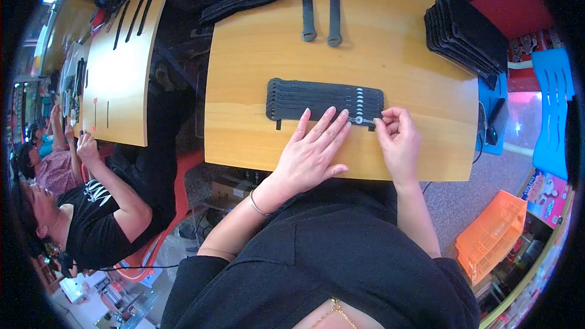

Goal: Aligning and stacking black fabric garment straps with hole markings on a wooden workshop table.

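On the wooden table (pixel 244 146) lies a row of dark straps (pixel 311 94), overlapping side by side, with white print near their right ends. My left hand (pixel 314 152) rests flat on the nearest strap, fingers stretched out and spread. At that strap's right end my right hand (pixel 399 134) is closed, thumb and forefinger pinching its edge. Two small dark tabs stick out below the row, one at each end. Farther off, two single grey-green straps (pixel 308 12) with rounded, slotted ends lie lengthwise, apart from each other.
Stacked black straps (pixel 253 3) lie at the far left, and a thick black bundle (pixel 463 36) at the far right. An orange crate (pixel 490 237) and a blue chair (pixel 551 109) stand to the right. A co-worker (pixel 103 213) sits at another table (pixel 119 85) on the left.
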Demonstrator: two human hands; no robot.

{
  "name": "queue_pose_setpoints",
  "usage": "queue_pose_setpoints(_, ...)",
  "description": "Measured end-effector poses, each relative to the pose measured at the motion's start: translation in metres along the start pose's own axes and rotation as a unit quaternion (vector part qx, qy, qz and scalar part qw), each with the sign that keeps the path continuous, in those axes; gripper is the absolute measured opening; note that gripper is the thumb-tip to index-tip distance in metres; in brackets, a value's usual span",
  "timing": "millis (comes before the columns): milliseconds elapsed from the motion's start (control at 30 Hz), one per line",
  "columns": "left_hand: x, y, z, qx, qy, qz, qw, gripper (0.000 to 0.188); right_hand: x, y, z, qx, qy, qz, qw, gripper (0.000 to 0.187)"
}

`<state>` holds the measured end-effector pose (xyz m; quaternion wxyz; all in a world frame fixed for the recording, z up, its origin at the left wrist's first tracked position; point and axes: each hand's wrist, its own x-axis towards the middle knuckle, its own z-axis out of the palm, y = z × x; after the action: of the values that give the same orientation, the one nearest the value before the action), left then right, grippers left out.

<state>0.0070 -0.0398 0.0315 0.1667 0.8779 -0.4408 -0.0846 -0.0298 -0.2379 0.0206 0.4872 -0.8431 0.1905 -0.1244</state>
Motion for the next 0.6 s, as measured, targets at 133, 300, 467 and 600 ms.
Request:
queue_pose_setpoints(133,0.001,0.0,-0.001,0.011,-0.005,0.002,1.0,0.075,0.001,-0.001,-0.003,0.0,0.001,-0.011,1.0,0.019)
queue_pose_setpoints(300,0.002,0.002,-0.003,-0.001,0.009,0.001,1.0,0.072,0.003,-0.004,-0.006,-0.021,-0.027,-0.015,0.999,0.018)
queue_pose_setpoints(467,0.012,0.006,-0.006,-0.004,0.026,0.002,1.0,0.072,0.003,-0.001,-0.011,0.06,-0.052,0.06,0.995,0.016)
queue_pose_setpoints(600,0.028,0.01,-0.001,-0.009,0.037,0.039,0.999,0.072,0.002,0.009,-0.017,0.141,-0.044,0.093,0.985,0.012)
